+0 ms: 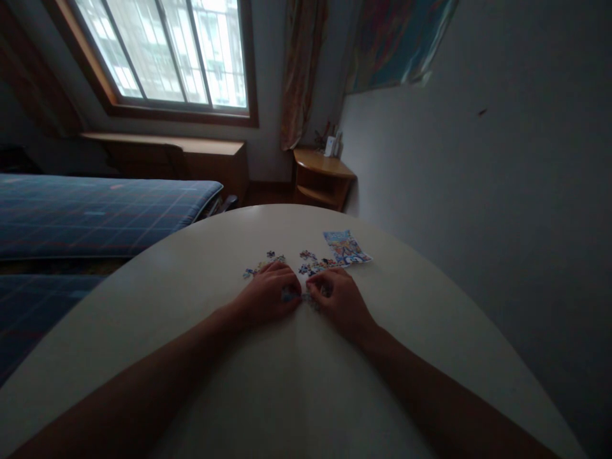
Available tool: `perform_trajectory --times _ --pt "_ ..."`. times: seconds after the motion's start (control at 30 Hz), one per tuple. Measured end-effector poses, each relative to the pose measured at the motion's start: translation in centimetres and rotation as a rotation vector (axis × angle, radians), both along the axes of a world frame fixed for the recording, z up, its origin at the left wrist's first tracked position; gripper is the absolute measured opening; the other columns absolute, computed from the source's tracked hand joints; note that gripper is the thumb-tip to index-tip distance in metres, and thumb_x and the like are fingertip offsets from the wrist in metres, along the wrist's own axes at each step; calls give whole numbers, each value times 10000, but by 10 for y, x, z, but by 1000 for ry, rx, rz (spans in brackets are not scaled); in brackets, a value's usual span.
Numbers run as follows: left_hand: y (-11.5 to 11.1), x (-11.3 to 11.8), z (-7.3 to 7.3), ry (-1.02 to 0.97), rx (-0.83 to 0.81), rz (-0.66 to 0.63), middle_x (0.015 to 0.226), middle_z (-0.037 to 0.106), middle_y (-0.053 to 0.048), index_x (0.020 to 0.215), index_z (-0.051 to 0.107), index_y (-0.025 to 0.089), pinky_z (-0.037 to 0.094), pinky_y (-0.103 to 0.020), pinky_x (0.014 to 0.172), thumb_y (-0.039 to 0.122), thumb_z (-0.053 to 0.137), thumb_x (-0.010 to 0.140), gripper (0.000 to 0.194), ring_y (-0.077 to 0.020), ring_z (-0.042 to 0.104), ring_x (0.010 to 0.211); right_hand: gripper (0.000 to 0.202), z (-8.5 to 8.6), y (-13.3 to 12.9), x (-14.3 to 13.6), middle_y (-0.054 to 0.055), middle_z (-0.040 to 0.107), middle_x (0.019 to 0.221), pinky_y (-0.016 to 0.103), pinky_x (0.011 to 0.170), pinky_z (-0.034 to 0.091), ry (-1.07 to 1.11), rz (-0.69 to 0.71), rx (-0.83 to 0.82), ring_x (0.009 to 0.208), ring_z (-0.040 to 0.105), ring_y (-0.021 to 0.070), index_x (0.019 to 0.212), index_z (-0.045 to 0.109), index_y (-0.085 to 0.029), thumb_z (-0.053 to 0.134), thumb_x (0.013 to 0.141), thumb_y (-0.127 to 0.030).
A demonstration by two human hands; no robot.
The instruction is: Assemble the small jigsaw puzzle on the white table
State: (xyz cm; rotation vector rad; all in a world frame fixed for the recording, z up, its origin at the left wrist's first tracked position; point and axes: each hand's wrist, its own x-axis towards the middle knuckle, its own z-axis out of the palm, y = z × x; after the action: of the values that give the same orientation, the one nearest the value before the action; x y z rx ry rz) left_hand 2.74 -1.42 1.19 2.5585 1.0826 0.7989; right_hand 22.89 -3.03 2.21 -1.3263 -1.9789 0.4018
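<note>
Both hands are close together over the middle of the table, thumbs and fingers curled into pinches. My left hand (268, 296) is closed on a bluish jigsaw piece (288, 296), partly covered by the fingers. Just to its right, my right hand (343, 303) is closed at the edge of some joined-looking jigsaw pieces (313, 303); its fingers hide part of them. Beyond the hands lie loose jigsaw pieces (308, 255) in small groups, some partly behind the knuckles. A colourful printed picture sheet (348, 247) lies flat behind my right hand.
The pale table (201, 370) has a rounded far edge. Past it, a bed with a blue plaid mattress (105, 213) stands on the left and a wooden corner shelf (322, 164) straight ahead. A white wall (468, 210) runs along the right.
</note>
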Motion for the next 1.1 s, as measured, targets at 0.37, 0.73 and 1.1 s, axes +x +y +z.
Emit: perform_trajectory --times 0.37,0.73,1.1 --pt "-1 -1 1 6 99 -81 914 692 -10 849 730 250 378 -406 1028 173 683 807 99 -201 587 950 231 -8 4 3 54 702 1032 472 1069 367 -74 7 14 1114 553 260 908 800 -267 672 796 -111" --pt "-4 1 5 40 132 1 855 680 -12 765 645 213 378 -421 1032 202 666 820 60 -206 593 925 104 -7 1 0 72 687 1072 472 1077 361 -139 -67 34 1160 531 280 873 767 -220 721 780 -216" --pt "-3 0 3 67 113 5 938 668 -31 852 645 226 411 -423 977 271 699 811 82 -236 569 984 245 -8 -2 -1 74 621 1260 514 1128 299 -179 -51 -9 1299 450 300 1008 755 -266 667 788 -206"
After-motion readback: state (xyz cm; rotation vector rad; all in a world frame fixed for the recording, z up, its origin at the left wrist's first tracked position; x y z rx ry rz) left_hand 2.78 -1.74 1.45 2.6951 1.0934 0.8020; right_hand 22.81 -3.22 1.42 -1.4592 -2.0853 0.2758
